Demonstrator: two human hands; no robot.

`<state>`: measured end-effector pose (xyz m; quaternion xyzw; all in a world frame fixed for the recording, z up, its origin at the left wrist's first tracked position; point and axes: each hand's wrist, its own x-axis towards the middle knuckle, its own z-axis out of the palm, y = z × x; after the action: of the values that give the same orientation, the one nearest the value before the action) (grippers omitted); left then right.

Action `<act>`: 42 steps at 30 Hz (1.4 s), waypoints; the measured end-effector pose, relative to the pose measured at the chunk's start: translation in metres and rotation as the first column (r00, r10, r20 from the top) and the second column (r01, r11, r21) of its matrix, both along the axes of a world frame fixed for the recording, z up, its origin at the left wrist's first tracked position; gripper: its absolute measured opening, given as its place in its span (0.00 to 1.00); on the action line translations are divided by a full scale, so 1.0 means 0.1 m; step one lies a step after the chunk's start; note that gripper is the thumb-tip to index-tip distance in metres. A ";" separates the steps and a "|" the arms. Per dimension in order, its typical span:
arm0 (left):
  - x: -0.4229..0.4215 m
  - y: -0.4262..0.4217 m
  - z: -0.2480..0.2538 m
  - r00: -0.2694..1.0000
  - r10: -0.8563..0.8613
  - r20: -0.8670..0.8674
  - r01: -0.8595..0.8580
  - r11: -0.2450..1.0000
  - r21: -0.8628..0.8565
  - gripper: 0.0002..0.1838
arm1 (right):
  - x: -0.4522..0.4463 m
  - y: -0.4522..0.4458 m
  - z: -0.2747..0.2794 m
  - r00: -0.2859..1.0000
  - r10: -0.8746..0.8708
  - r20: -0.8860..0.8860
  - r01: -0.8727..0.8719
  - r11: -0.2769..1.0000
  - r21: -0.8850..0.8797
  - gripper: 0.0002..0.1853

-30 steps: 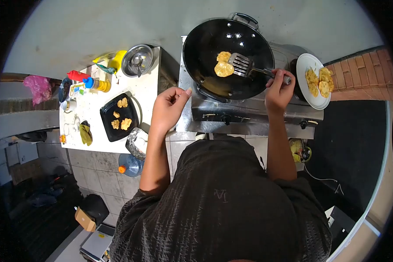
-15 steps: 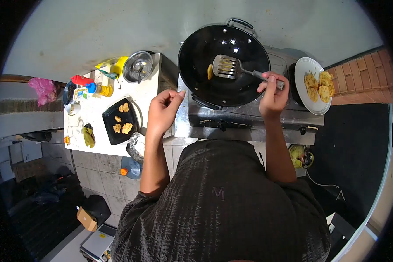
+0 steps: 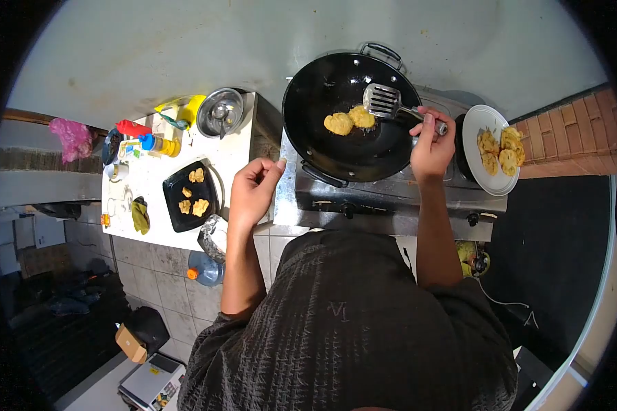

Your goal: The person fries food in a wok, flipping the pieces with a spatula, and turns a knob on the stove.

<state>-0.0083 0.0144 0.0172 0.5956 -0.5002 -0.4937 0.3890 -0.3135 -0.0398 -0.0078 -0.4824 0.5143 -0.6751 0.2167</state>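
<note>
My right hand is closed around the handle of a slotted metal spatula, whose blade is over the black wok. Two golden fritters lie side by side in the wok: the left fritter shows whole, while the right fritter is touching or just under the blade's edge; I cannot tell which. My left hand hovers left of the wok, fingers curled and thumb against them, with nothing seen in it.
A white plate of fritters stands right of the wok on the steel stove. On the white table at left are a black tray with several battered pieces, a metal bowl and a yellow bottle.
The spatula blade has moved right and up, off the fritters, and two fritters now show in the wok. My left hand keeps its curled pose. The whole view has shifted slightly.
</note>
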 end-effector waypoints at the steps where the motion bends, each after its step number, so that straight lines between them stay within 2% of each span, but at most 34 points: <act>1: 0.01 0.00 -0.02 1.000 -0.001 -0.004 0.001 1.000 0.014 0.11 | 0.00 -0.01 -0.01 1.000 -0.013 -0.025 0.013 1.000 0.025 0.07; 4: -0.06 -0.01 -0.08 1.000 0.025 -0.017 -0.026 0.999 -0.037 0.12 | -0.01 -0.06 -0.03 0.998 -0.018 -0.065 0.020 0.999 0.040 0.08; 8: -0.13 -0.02 -0.14 0.996 0.036 -0.079 -0.038 0.999 -0.021 0.13 | -0.09 -0.19 -0.06 0.995 0.022 -0.102 -0.019 1.000 0.022 0.07; 12: -0.16 -0.03 -0.14 1.000 0.011 0.006 -0.011 1.000 0.008 0.13 | -0.15 -0.23 0.03 0.984 0.057 -0.167 -0.050 0.998 0.044 0.07; 14: -0.17 -0.02 -0.15 1.000 0.006 0.026 -0.007 1.000 0.021 0.13 | -0.15 -0.23 0.11 0.951 0.155 -0.266 -0.138 0.987 0.085 0.07; 16: -0.17 -0.02 -0.18 1.000 0.000 -0.023 0.001 1.000 0.018 0.13 | -0.20 -0.25 0.07 0.938 0.210 -0.277 -0.186 0.976 0.110 0.06; 18: -0.18 -0.02 -0.14 1.000 -0.009 0.002 0.009 1.000 0.006 0.13 | -0.25 -0.29 0.06 0.922 0.258 -0.290 -0.233 0.965 0.119 0.06; 20: -0.20 -0.01 -0.13 1.000 0.013 0.012 -0.013 1.000 0.002 0.14 | -0.30 -0.26 0.06 0.960 0.246 -0.131 -0.218 0.956 0.195 0.05; 21: -0.21 -0.01 -0.14 1.000 0.015 0.012 -0.015 1.000 0.005 0.14 | -0.31 -0.26 0.04 0.960 0.247 -0.131 -0.219 0.956 0.197 0.05; 23: -0.21 -0.01 -0.15 1.000 0.015 -0.001 -0.015 0.999 -0.036 0.14 | -0.33 -0.23 -0.02 0.981 0.190 0.036 -0.194 0.958 0.212 0.06; 29: -0.19 -0.01 -0.09 0.999 0.022 0.025 -0.021 0.999 -0.025 0.13 | -0.42 -0.12 -0.05 0.973 0.193 0.126 -0.205 0.975 0.090 0.06; 38: -0.17 -0.02 -0.09 0.999 0.027 0.018 -0.026 0.998 -0.053 0.13 | -0.35 0.05 0.07 0.964 0.231 0.134 -0.238 0.971 0.036 0.05; 42: -0.18 -0.03 -0.07 1.000 0.009 0.018 -0.008 0.998 -0.059 0.13 | -0.25 0.13 0.16 0.964 0.246 0.100 -0.253 0.965 0.065 0.05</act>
<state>-0.0259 0.0119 0.0103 0.5904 -0.5156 -0.4718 0.4038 -0.3386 -0.0269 0.0079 -0.5032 0.4648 -0.6434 0.3417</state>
